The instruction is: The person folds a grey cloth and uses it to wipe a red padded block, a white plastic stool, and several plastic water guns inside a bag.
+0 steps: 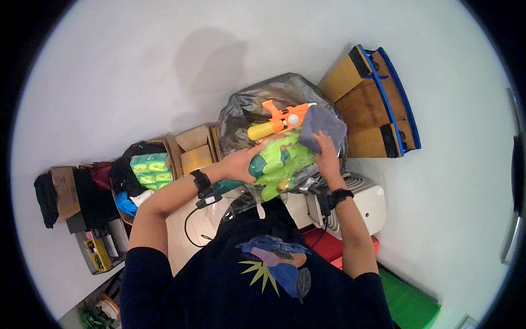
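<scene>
My left hand (238, 165) grips the dark-green end of a lime-green toy water gun (279, 158), which looks blurred. In my right hand (327, 156) is a grey cloth (322, 125), spread against the upper right of the toys. An orange toy water gun (289, 115) with a yellow tank lies just beyond the green one. Both toys are at the mouth of a large black plastic bag (236, 107). Clear plastic film partly covers the green gun, and what lies deeper in the bag is hidden.
Cardboard boxes (191, 142) stand left of the bag, beside green-wrapped packs (152, 164) and dark clothing. To the right are a wooden board structure with blue edging (365, 107) and a white slatted appliance (372, 201). A cable (185, 226) hangs from my left wrist.
</scene>
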A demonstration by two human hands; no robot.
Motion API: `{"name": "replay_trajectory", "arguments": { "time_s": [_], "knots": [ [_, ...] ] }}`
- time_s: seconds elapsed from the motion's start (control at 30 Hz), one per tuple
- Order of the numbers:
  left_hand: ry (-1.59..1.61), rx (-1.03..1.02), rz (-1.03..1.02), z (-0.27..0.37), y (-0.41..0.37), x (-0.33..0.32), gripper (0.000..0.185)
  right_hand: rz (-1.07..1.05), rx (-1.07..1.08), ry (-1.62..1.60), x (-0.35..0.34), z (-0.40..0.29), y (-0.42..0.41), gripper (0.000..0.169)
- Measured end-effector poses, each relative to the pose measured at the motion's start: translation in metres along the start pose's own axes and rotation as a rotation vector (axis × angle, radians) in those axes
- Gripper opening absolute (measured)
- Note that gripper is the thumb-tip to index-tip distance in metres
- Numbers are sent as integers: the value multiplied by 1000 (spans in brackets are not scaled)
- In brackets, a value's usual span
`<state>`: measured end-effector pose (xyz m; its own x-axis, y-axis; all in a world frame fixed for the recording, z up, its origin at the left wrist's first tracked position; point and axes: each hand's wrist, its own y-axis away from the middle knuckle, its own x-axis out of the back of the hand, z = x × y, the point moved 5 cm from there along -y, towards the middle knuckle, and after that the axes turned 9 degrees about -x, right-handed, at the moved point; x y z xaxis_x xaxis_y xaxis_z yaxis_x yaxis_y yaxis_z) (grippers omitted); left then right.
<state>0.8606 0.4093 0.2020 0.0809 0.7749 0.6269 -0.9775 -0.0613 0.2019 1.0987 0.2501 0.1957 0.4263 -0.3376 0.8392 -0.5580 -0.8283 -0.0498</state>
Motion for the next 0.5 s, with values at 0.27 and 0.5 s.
{"name": "replay_trajectory", "arguments": {
  "time_s": [0.27,0.5],
  "knots": [
    [16,-167,146,-43,-29,-20,89,-321,389,27,-37,-90,51,64],
    [17,-25,105,-45,-73,6,94,14,-246,-55,5,51,49,52]
  ]
}}
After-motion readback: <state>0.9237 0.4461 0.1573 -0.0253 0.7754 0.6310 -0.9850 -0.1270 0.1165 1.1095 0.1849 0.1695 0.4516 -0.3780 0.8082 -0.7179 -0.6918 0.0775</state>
